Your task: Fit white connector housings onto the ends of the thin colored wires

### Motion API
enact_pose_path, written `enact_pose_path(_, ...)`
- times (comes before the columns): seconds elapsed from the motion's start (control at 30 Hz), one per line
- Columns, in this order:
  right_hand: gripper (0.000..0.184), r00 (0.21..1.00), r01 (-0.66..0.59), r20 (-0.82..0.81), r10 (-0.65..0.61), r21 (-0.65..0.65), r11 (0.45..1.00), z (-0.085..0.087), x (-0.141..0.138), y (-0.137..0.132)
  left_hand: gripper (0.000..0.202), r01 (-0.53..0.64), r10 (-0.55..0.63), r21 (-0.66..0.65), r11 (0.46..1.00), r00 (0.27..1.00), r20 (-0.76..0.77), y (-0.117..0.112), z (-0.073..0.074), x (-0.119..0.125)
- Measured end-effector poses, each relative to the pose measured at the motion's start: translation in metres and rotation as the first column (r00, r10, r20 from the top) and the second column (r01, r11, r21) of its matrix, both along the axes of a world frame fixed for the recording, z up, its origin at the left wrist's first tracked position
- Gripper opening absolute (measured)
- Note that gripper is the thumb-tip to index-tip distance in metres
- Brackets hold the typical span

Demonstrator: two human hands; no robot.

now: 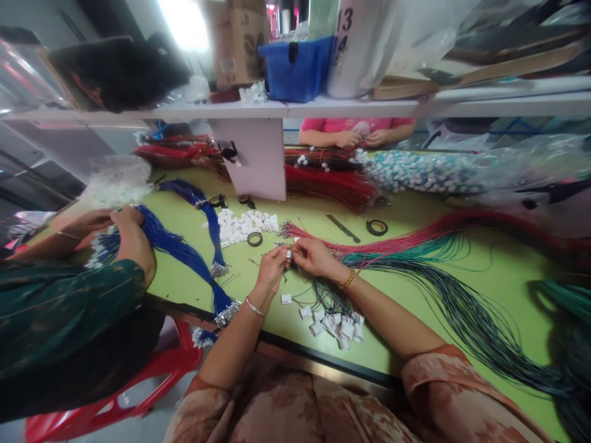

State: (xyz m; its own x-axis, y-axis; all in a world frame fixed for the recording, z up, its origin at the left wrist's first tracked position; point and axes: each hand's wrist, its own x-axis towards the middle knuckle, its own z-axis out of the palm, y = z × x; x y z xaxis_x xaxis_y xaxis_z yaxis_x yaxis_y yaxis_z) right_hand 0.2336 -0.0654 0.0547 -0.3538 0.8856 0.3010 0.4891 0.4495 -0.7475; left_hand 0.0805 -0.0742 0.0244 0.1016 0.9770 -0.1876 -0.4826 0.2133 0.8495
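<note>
my left fingers [276, 257] pinched a boxy white plastic connector [289, 253]; right fingers [303, 251] bunched beside, hold unclear; steadiness seemed key.

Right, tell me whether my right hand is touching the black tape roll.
Apart. The head view shows red wires and green tabletop between the right hand and the black tape roll.

Top centre: a blue bin [300, 71] on a white shelf [258, 111], between a cardboard box [242, 49] and a white cylindrical object [357, 55] bearing the numeral 13. Lower left: a red stool [168, 366], partly hidden by a co-worker in dark green [69, 301]. Upper right of centre, below the shelf: a person in pink [337, 129].
</note>
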Motion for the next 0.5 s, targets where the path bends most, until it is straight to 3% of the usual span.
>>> enact_pose_path(0.27,0.015,0.999,0.036,0.039,-0.035,-0.015,0.999,0.002,0.001,-0.002,0.033,-0.009,0.018,0.071,0.997,0.990,-0.139,0.002,-0.003,-0.001)
enact_pose_path(0.37,0.018,0.997,-0.059,-0.058,0.053,-0.120,0.991,0.009,0.015,0.004,0.026,-0.030,0.100,0.226,0.974,0.947,-0.306,-0.011,0.009,0.003)
enact_pose_path(0.43,0.025,0.992,-0.084,-0.113,0.060,-0.217,0.973,0.015,0.025,0.010,0.020,0.027,0.201,0.464,0.886,0.878,-0.435,-0.030,0.022,0.011)
enact_pose_path(0.5,0.025,0.995,-0.102,-0.041,0.095,-0.260,0.960,0.018,0.029,0.013,0.018,0.320,0.157,0.640,0.698,0.804,-0.574,-0.057,0.033,0.022)
